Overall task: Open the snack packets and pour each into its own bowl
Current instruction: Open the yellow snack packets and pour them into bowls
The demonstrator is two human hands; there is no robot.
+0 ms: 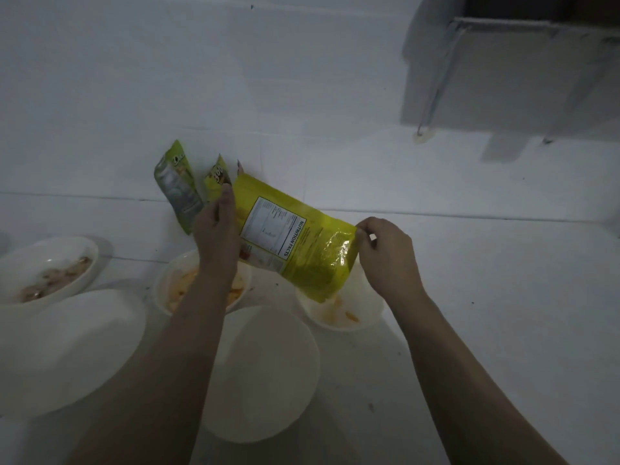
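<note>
Both my hands hold a yellow snack packet (295,243) in the air, its nutrition panel facing me. My left hand (216,233) grips its far end. Its lower end is pinched at a corner by my right hand (385,256), and that end tilts down over a white bowl (367,315) holding a few orange pieces. Under my left forearm sits a second bowl (164,290) with orange snacks. A bowl (50,263) at the far left holds brownish snacks. Two empty white bowls lie nearer me, one at left (67,350), one in the middle (268,374).
Two more packets lean against the white wall behind the bowls, a green one (177,189) and a smaller yellow one (214,181). A grey box-like fixture (503,72) hangs on the wall at upper right. White counter (503,297) stretches to the right.
</note>
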